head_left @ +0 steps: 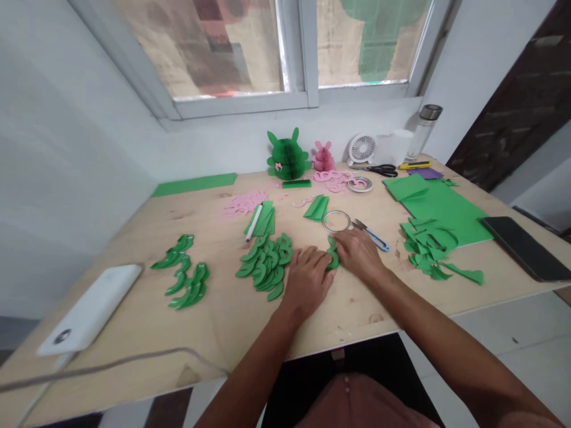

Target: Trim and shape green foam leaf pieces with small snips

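My left hand (307, 279) lies on the wooden table, fingers spread, its fingertips beside a small green curved paper piece (332, 254). My right hand (360, 252) is bent over the other side of that piece; its fingertips are partly hidden, so I cannot make out a grip. Left of my left hand is a pile of green curved paper pieces (267, 264). Just beyond my right hand lie a roll of tape (336, 221) and blue-handled snips (378, 239). Folded green paper (317, 208) and a white pen (254, 223) on green strips are further back.
Green cut pieces (191, 285) and a white power bank (91, 309) with a cable are at left. Green scraps (432, 246), green sheets (450, 208) and a phone (526, 246) lie at right. Paper figures (289, 157), a fan (362, 148) and a bottle (422, 134) stand at the back.
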`<state>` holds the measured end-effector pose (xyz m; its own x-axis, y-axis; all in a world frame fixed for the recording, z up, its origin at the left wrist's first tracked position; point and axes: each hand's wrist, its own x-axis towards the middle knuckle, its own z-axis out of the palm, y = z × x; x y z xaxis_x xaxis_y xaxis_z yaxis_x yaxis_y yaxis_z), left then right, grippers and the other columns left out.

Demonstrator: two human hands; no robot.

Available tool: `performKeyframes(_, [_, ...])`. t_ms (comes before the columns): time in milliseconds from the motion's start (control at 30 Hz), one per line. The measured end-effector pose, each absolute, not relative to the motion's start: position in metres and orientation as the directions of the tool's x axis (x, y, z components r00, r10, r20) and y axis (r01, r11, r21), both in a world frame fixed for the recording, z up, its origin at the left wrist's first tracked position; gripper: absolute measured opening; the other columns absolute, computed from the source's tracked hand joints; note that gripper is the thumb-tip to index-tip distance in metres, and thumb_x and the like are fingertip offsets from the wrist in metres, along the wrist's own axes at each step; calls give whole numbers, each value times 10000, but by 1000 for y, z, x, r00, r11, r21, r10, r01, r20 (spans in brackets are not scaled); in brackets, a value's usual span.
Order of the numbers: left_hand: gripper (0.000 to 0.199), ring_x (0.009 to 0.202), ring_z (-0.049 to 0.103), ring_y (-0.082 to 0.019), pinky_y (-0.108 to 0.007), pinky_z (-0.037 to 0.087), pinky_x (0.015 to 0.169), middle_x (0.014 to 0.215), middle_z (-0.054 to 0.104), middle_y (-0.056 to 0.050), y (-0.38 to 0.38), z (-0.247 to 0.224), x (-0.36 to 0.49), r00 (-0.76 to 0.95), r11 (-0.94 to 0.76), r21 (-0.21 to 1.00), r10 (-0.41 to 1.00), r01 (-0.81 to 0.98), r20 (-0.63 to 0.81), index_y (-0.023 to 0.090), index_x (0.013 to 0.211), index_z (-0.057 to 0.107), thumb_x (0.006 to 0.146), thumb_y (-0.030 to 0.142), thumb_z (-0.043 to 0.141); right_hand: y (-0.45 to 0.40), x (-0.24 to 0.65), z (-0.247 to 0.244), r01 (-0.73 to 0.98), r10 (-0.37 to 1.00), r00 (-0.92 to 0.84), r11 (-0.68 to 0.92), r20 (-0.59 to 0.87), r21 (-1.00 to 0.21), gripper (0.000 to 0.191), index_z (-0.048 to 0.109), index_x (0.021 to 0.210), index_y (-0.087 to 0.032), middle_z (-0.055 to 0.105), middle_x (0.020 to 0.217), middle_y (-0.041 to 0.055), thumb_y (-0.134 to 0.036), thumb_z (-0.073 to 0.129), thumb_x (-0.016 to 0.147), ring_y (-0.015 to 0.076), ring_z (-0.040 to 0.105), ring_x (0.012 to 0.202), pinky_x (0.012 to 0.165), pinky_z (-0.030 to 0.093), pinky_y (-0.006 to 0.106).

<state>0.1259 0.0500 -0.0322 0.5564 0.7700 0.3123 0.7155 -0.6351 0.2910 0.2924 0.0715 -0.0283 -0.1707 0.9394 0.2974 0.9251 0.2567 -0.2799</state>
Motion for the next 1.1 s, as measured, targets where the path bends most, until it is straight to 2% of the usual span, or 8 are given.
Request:
performKeyframes(133, [248,1182,457,-233,-458,256,1035,1131,632,-43,50,-31,125,561,-644,313,764,698,319,224,1045,597,849,273,452,73,293,-32,920,938,-187,272,292,-284,266,664,963,-180,694,945,71,-125,465,795,213,573,890,796,385,316])
performKeyframes(267, [265,1206,437,-238,-459,258,1033,1190,605,-41,49,-31,125,575,-651,319,759,689,306,217,1064,596,852,278,450,74,294,-34,916,931,-168,269,324,-297,296,681,934,-188,707,865,55,-84,465,761,206,596,832,764,403,305])
performKeyframes(533, [254,1151,479,-225,-437,282,1025,1091,649,-43,48,-28,126,607,-679,329,734,656,306,211,1016,627,856,267,437,74,293,-36,848,940,-135,273,313,-454,340,669,993,-186,716,822,26,-60,489,732,176,620,797,789,433,281])
performKeyframes(800, [266,1200,435,-239,-443,298,1007,1194,597,-55,48,-32,126,621,-689,305,725,658,298,203,1045,617,846,269,453,74,292,-35,870,937,-89,239,339,-431,306,668,1009,-162,709,833,64,-108,489,766,194,613,805,780,444,298])
performKeyframes(967, [265,1207,430,-240,-451,290,1012,1183,607,-46,48,-34,126,629,-690,284,724,666,284,195,1053,610,845,262,459,74,292,-37,824,915,-202,351,349,-444,345,635,1084,-175,692,991,68,-95,477,788,190,590,925,831,420,312])
performKeyframes(1100, [272,1200,439,-241,-461,301,1007,1182,608,-62,49,-35,126,628,-693,274,721,667,294,208,1064,611,835,263,475,73,291,-36,828,904,-306,407,297,-385,380,598,1143,-187,680,1029,74,-80,463,804,197,560,997,846,391,328])
